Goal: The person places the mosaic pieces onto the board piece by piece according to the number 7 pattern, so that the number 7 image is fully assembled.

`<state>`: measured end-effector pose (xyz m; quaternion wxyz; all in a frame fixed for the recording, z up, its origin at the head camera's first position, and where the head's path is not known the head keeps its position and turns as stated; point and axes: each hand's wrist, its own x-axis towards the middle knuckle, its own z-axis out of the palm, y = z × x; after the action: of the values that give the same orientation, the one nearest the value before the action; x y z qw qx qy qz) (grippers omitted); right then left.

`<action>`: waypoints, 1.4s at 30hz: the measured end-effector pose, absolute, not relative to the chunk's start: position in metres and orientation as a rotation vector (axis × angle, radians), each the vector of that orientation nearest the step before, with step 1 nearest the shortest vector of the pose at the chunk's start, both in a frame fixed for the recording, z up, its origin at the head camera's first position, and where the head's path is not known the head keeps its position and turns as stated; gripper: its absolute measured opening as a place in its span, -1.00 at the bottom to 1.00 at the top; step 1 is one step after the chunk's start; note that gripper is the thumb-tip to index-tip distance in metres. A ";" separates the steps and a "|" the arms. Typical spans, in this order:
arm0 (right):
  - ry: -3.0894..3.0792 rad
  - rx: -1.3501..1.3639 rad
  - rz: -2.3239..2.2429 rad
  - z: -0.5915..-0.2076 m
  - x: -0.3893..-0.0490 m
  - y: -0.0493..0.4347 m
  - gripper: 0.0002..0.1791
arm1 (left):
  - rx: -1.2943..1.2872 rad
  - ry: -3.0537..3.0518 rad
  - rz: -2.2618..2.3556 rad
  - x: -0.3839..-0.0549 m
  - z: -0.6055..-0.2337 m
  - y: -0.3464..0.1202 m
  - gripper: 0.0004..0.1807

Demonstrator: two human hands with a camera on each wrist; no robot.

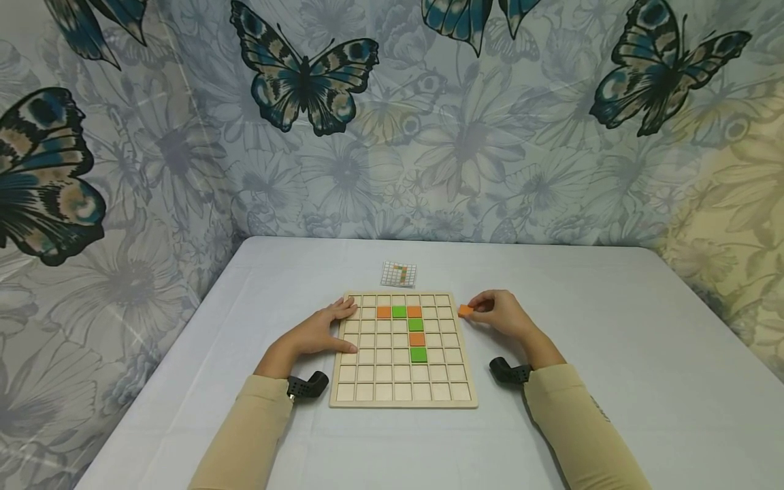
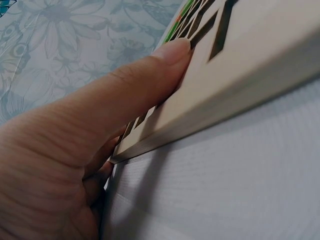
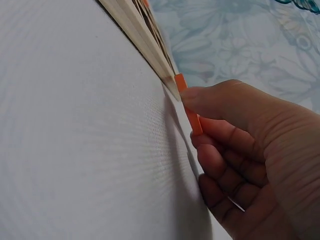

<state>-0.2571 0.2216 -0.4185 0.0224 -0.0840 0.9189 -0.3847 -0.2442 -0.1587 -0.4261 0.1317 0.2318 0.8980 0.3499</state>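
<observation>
A square wooden grid board (image 1: 404,405) lies on the white table, with orange and green square tiles set in some of its cells. Three tiles form a row near the far side: an orange tile (image 1: 383,312), a green tile (image 1: 399,312) and another orange one; more run down in a column toward a green tile (image 1: 418,354). My left hand (image 1: 315,333) rests on the board's left edge, thumb (image 2: 172,52) and fingers spread. Just off the right edge, my right hand (image 1: 502,316) pinches an orange tile (image 3: 189,107) between thumb and finger.
Beyond the board lies a small printed card (image 1: 399,274) with a grid and a coloured pattern. The white tablecloth (image 1: 551,286) reaches back to a butterfly-patterned cloth backdrop (image 1: 392,156). Each wrist wears a black camera, such as the right wrist camera (image 1: 510,371).
</observation>
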 end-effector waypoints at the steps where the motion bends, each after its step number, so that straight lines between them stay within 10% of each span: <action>1: 2.847 -0.263 -1.192 -0.418 -0.257 0.221 -0.69 | 0.675 2.609 1.014 -0.244 -0.426 -0.159 0.05; 42: 2.684 -0.828 -1.065 -0.396 -0.220 0.161 -0.81 | 0.671 2.599 1.019 -0.244 -0.426 -0.158 0.05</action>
<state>-0.2201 0.1608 -0.3956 0.0686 -0.2750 0.8914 -0.3536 -0.2445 -0.1582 -0.4258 0.1348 0.2315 0.8970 0.3516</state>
